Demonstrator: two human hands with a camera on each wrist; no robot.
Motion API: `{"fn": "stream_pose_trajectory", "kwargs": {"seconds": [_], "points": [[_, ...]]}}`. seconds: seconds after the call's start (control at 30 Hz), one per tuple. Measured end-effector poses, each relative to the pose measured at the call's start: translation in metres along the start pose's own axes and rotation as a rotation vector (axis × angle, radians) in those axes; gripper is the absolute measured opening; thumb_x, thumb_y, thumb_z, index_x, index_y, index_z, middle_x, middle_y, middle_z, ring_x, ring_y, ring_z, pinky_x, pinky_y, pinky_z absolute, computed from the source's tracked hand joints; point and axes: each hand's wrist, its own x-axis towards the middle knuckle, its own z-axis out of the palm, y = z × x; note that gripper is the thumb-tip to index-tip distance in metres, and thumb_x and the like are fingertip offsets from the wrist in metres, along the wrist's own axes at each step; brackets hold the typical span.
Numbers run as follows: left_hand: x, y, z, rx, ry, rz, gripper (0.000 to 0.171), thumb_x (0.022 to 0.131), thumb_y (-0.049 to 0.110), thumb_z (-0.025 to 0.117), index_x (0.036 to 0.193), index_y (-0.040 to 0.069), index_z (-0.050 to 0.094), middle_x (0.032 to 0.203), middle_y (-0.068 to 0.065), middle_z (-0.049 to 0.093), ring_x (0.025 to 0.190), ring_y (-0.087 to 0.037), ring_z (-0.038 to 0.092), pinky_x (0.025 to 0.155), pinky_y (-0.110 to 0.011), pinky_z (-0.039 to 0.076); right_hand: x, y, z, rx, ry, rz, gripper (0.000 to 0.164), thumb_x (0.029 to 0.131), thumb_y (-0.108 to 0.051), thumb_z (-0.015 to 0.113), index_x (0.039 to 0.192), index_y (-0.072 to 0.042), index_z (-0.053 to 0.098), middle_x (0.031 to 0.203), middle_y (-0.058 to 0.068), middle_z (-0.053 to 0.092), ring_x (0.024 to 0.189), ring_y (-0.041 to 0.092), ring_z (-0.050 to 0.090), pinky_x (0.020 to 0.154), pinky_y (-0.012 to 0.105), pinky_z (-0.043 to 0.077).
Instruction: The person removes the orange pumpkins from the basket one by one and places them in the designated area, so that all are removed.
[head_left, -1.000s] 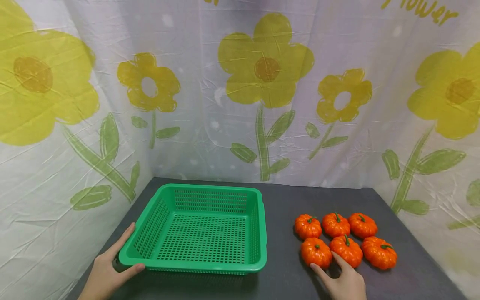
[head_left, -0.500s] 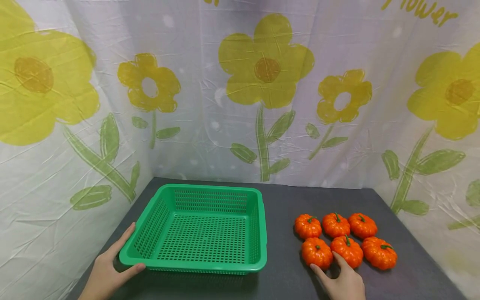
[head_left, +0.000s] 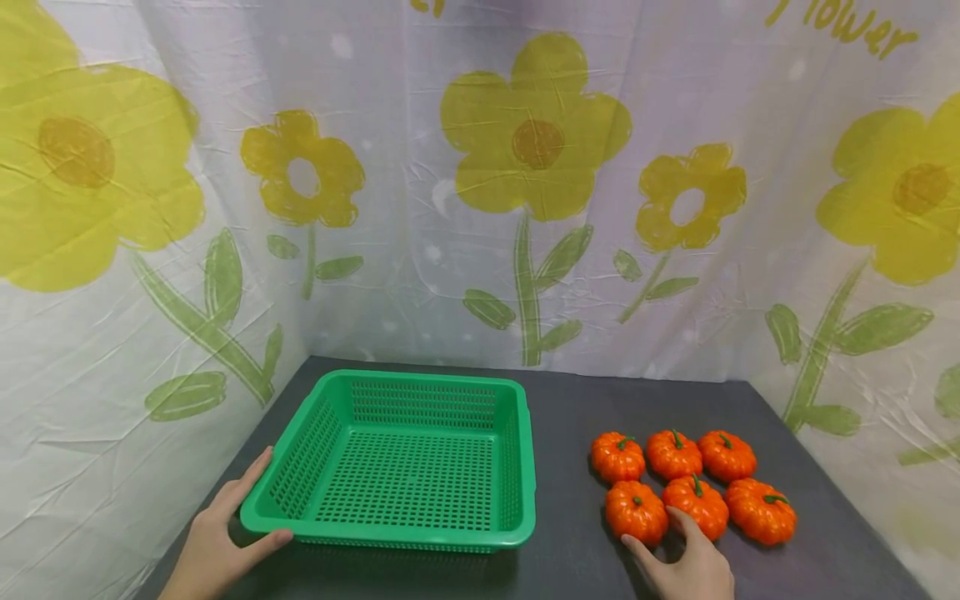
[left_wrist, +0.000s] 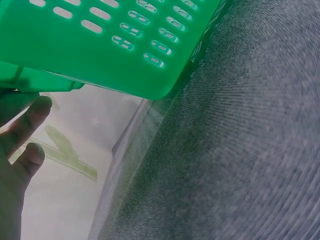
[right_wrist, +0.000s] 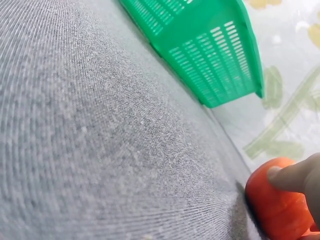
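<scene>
A green plastic basket [head_left: 390, 533] with perforated walls stands on the left of the dark table, and nothing lies inside it. My left hand [head_left: 217, 542] spans its near left corner, thumb by the front rim and fingers [left_wrist: 30, 120] fairly straight along the left side. On the right, my right hand [head_left: 690, 567] holds the front left orange pumpkin [head_left: 634, 510] between thumb and forefinger. In the right wrist view the thumb [right_wrist: 287, 177] lies against that pumpkin, which sits low at the table surface. The remaining fingers are mostly hidden.
Several more small orange pumpkins with green stems, such as the middle front pumpkin [head_left: 701, 504] and the right front pumpkin [head_left: 761, 510], sit close together in two rows. A flower-printed curtain [head_left: 405, 250] encloses the back and both sides of the table [head_left: 562, 467].
The head view has shifted very slightly. Both hands, the basket and the pumpkins keep the same places relative to each other.
</scene>
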Motion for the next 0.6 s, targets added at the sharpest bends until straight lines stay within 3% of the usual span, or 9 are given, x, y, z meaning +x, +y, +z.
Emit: {"fn": "stream_pose_trajectory", "kwargs": {"seconds": [0.27,0.37,0.47,0.53,0.6], "points": [[0.000,-0.002,-0.001,0.002,-0.022,-0.019,0.105,0.079,0.030,0.095,0.167,0.023,0.039,0.124,-0.013,0.067,0.103,0.012,0.050,0.075,-0.034,0.053,-0.003,-0.003,0.000,0.000,0.036,0.004,0.100,0.076,-0.071,0.085,0.135,0.007,0.063,0.131,0.030,0.068,0.112,0.053,0.065,0.093,0.066,0.051],[-0.001,-0.003,-0.004,-0.021,-0.063,-0.041,0.103,0.083,0.031,0.092,0.168,0.025,0.035,0.139,-0.019,0.063,0.110,0.019,0.040,0.082,-0.050,0.057,-0.006,-0.005,0.001,0.001,0.083,-0.010,0.093,0.079,-0.066,0.086,0.133,0.007,0.065,0.129,0.030,0.069,0.111,0.052,0.066,0.093,0.066,0.051],[-0.002,-0.007,-0.009,-0.043,-0.107,-0.052,0.100,0.088,0.031,0.088,0.170,0.027,0.031,0.153,-0.022,0.054,0.116,0.026,0.029,0.088,-0.068,0.053,-0.009,-0.008,0.002,0.003,0.142,-0.030,0.086,0.081,-0.059,0.087,0.132,0.006,0.066,0.126,0.029,0.070,0.109,0.051,0.067,0.092,0.066,0.051],[-0.002,-0.010,-0.012,-0.048,-0.130,-0.046,0.097,0.093,0.031,0.083,0.171,0.029,0.026,0.164,-0.004,0.045,0.117,0.026,0.031,0.089,-0.061,0.056,-0.012,-0.009,0.002,0.002,0.198,-0.052,0.079,0.082,-0.054,0.088,0.130,0.006,0.068,0.123,0.028,0.072,0.106,0.050,0.068,0.090,0.066,0.052],[-0.001,-0.014,-0.014,-0.054,-0.137,-0.019,0.089,0.100,0.030,0.074,0.172,0.028,0.021,0.161,0.021,0.038,0.118,0.025,0.035,0.085,-0.046,0.059,-0.015,-0.011,0.004,0.006,0.286,-0.086,0.070,0.082,-0.048,0.088,0.125,0.005,0.070,0.116,0.027,0.074,0.097,0.048,0.070,0.084,0.066,0.054]]}}
